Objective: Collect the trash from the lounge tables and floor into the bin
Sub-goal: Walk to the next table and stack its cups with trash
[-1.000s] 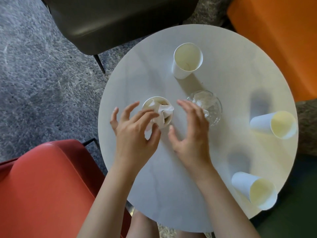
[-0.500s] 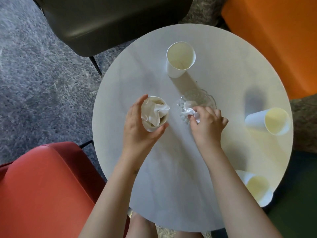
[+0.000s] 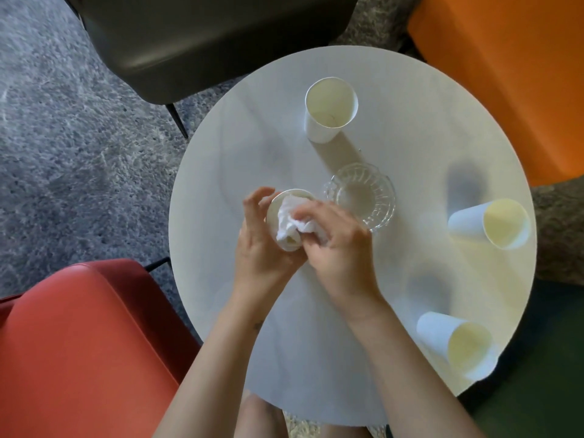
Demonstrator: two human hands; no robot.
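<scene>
Moving off the glass dish (image 3: pixel 363 197), the right hand (image 3: pixel 339 248) now pinches its tissue (image 3: pixel 289 218) into the cup (image 3: pixel 272 210) the left hand (image 3: pixel 259 254) grips. One carry should bin both

Setting: lounge seating area. Small round white bench (image 3: pixel 252 147) ringed by padded seats: red chair (image 3: pixel 79 343), dark grey chair (image 3: pixel 205 36), orange chair (image 3: pixel 505 74), green seat (image 3: pixel 537 384). Mottled grey carpet (image 3: pixel 63 153) underfoot. Disposable paper cups (image 3: pixel 330 109) and a glass dish (image 3: pixel 360 197) on top.
</scene>
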